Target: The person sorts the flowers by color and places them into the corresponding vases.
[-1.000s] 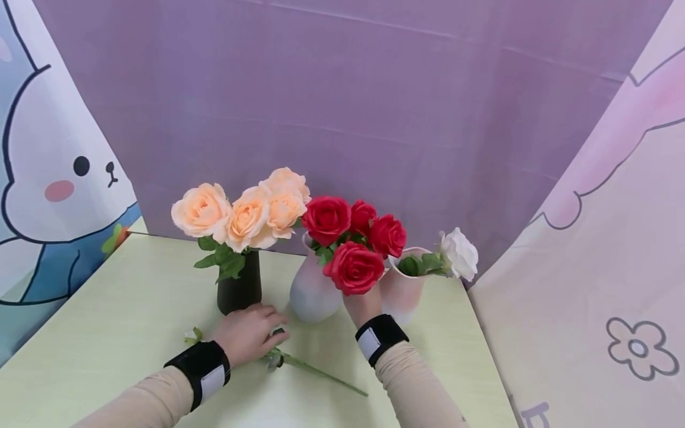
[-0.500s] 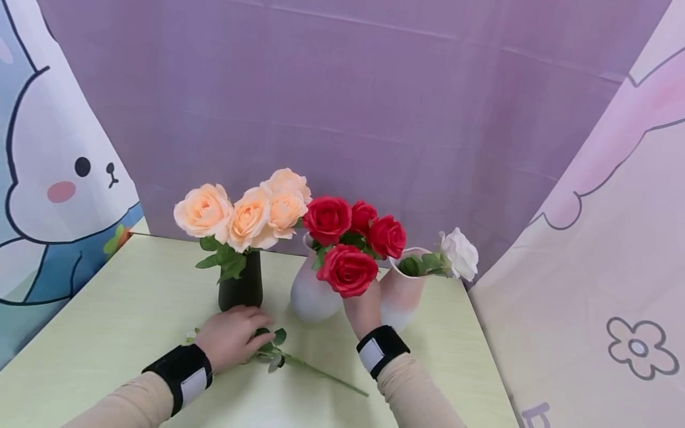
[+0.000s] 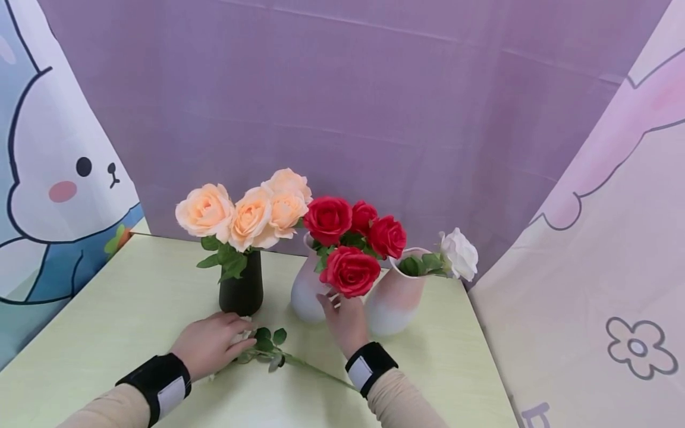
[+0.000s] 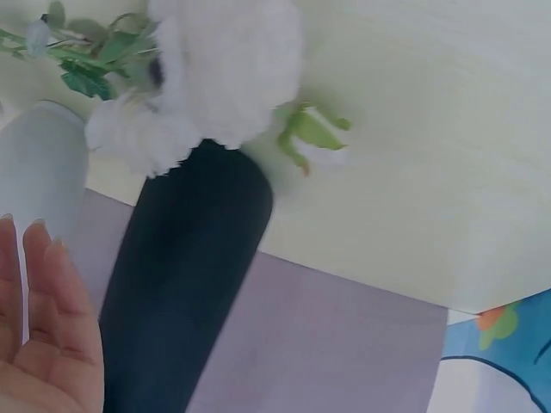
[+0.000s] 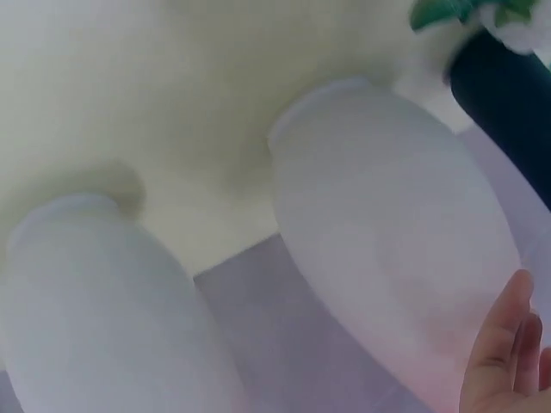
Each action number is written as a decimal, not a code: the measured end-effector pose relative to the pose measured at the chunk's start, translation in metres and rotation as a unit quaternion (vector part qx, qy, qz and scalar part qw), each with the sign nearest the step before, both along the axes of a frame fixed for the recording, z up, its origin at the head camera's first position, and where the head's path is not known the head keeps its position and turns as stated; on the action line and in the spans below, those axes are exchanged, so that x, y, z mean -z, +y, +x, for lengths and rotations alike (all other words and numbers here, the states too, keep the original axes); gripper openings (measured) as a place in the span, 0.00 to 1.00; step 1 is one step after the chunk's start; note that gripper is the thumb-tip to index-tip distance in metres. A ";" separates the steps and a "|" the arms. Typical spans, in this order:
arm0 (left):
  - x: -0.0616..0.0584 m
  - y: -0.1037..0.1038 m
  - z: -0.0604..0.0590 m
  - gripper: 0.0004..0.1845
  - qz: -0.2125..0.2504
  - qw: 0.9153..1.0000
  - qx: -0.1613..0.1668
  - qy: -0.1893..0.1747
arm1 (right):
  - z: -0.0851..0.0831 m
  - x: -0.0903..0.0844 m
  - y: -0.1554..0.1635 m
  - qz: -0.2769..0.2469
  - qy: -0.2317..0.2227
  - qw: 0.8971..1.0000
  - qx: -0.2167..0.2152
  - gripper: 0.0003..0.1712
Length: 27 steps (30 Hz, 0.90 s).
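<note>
A white rose lies on the table, its green stem running toward the right. My left hand is over its bloom with fingers loosely extended, below the black vase. In the left wrist view the fingers are relaxed, apart from the bloom. My right hand is raised just under the front red rose, at the pale rounded vase holding several red roses. In the right wrist view its fingers are loosely extended near that vase's side.
Several peach roses stand in the black vase. At the right, a pink-and-white vase holds one white rose leaning outward. A purple cloth hangs behind the table, with printed panels on both sides.
My left hand has slid left along the white rose, from its leaves to its bloom. My right hand has drawn left and out from beside the right vase; the front red rose has shifted slightly.
</note>
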<state>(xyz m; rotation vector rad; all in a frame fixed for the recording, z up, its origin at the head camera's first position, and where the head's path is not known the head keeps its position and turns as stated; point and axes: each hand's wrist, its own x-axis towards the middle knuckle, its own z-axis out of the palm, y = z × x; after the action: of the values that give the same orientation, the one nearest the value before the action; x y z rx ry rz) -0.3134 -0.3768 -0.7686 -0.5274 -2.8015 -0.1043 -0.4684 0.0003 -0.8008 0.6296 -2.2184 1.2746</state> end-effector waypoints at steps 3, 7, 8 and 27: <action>0.005 -0.013 0.004 0.18 0.000 1.000 -0.015 -0.005 | -0.021 0.071 -0.006 0.063 -0.016 0.998 0.020 0.29; 0.017 -0.029 0.009 0.17 -0.003 1.000 -0.030 -0.005 | -0.005 0.093 -0.016 0.094 -0.017 0.995 0.011 0.28; 0.022 -0.034 0.011 0.17 -0.004 0.999 -0.034 -0.005 | 0.004 0.091 -0.019 0.102 -0.018 0.995 0.006 0.27; 0.089 -0.073 0.036 0.17 0.034 0.998 -0.049 0.001 | 0.085 0.111 -0.056 0.212 0.018 0.976 -0.050 0.22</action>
<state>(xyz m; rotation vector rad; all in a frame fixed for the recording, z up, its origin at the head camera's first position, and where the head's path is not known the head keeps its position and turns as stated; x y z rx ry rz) -0.2777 -0.4494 -0.8574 -0.3746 -2.8041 -0.1763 -0.3832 -0.0557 -0.9120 0.9245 -2.4731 0.8229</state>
